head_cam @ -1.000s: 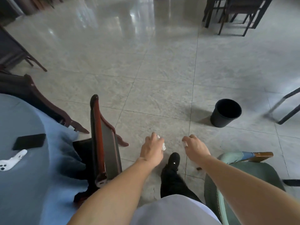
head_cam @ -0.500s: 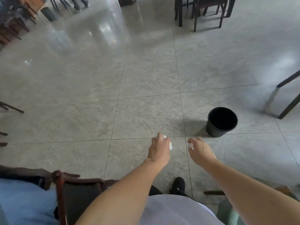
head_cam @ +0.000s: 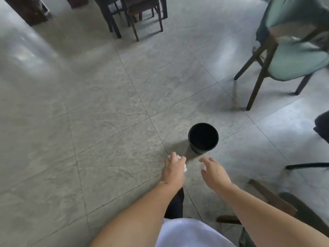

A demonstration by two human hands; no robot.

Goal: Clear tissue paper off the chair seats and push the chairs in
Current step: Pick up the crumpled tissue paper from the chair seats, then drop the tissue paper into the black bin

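My left hand [head_cam: 173,169] is closed around a crumpled white tissue [head_cam: 183,162] that pokes out past the knuckles. My right hand [head_cam: 214,171] holds a second small white tissue [head_cam: 203,167], mostly hidden under its curled fingers. Both hands are stretched out over the floor, just short of a round black bin [head_cam: 203,138] that stands upright and looks dark inside. A green-cushioned chair [head_cam: 295,50] with dark wooden legs stands at the upper right, with a small white scrap [head_cam: 294,38] on its seat.
Grey tiled floor [head_cam: 106,122] spreads wide to the left. Dark wooden chairs [head_cam: 135,13] stand at the far top. Another chair's wooden arm [head_cam: 272,198] juts in at the lower right, and a dark metal leg [head_cam: 308,165] crosses the right edge.
The view has swung right and I have come closer to the black bin. The blue table and the red-framed chair have left the view. Both hands still grip their tissues.
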